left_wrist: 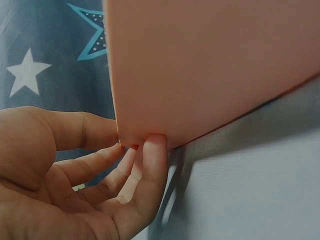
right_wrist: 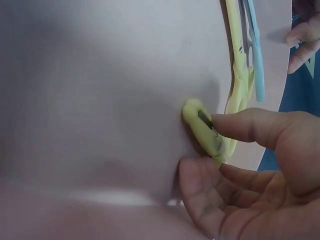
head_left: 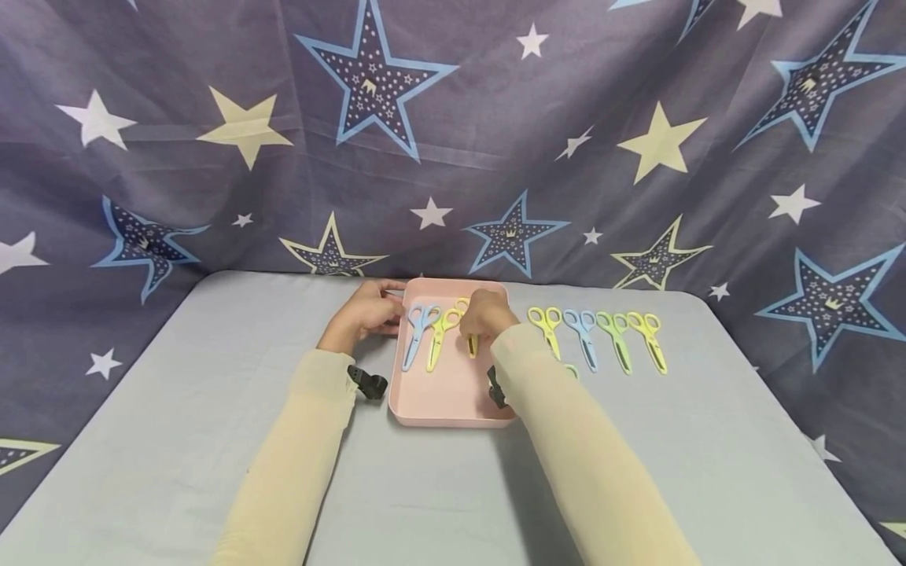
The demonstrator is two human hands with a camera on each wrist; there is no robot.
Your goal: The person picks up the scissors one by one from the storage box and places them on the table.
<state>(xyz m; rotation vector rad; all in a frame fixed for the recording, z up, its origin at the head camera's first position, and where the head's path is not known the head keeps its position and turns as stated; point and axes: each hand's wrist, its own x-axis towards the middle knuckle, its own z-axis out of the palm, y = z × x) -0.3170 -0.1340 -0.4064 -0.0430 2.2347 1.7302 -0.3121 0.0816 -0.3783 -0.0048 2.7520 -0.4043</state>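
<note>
A shallow pink tray (head_left: 446, 401) lies on the table. At its far left part, my left hand (head_left: 371, 308) holds the wall, with thumb and fingers bent about the corner in the left wrist view. Inside the tray, blue scissors (head_left: 418, 338) and yellow scissors (head_left: 439, 342) lie side by side, handles away from me. To their right, my right hand (head_left: 484, 313) pinches another pair of yellow scissors (right_wrist: 204, 131) between thumb and fingers, low over the tray floor. The hand covers part of that pair's handles.
Right of the tray, a row holds yellow scissors (head_left: 548, 330), blue scissors (head_left: 583, 338), green scissors (head_left: 618, 342) and more yellow scissors (head_left: 650, 342). A green handle (head_left: 572, 370) peeks out beside my right sleeve. A star-patterned cloth (head_left: 453, 157) hangs behind the table.
</note>
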